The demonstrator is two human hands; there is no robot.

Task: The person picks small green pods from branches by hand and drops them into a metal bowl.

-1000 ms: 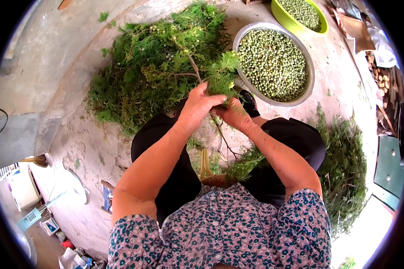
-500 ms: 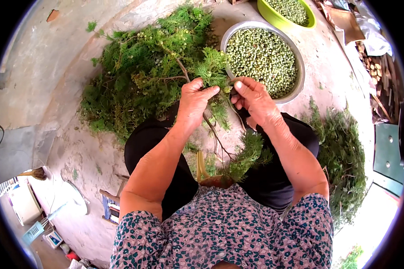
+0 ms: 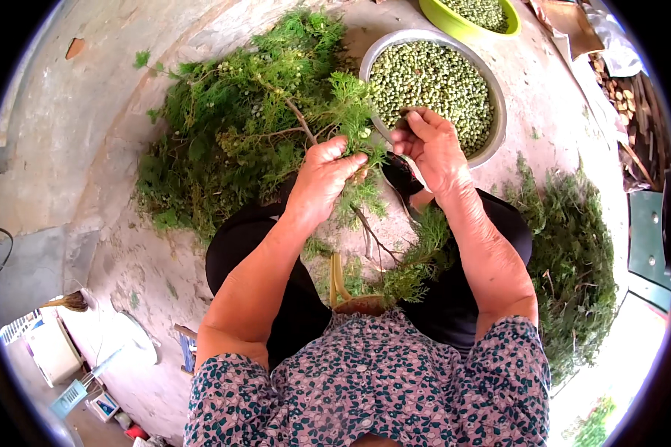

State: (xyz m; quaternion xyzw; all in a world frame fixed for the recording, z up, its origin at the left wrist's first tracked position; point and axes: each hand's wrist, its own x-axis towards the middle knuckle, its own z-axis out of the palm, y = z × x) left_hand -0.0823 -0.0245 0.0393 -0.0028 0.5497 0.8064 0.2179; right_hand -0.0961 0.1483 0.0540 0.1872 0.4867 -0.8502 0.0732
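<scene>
My left hand [image 3: 326,179] is closed round a leafy evergreen branch [image 3: 376,242], whose thin brown stem runs down past my wrist to a green tuft above my lap. Feathery sprigs with small pale cones stick out beyond my thumb. My right hand [image 3: 431,145] is apart from the branch, at the near left rim of a metal basin [image 3: 499,130]. Its fingers are curled with the thumb against them; whatever they hold is too small to make out. Small round green cones [image 3: 432,89] fill the basin.
A big heap of cut evergreen branches [image 3: 216,141] lies beyond my left knee. Another pile of greenery [image 3: 574,276] lies at the right. A lime-green tub [image 3: 458,30] of cones stands behind the basin. Firewood [image 3: 641,112] is stacked far right; a broom head [image 3: 71,301] shows at left.
My right hand has drawn away from the sprig beside my left hand and moved slightly right and up to the basin's rim. My left hand keeps its hold on the branch.
</scene>
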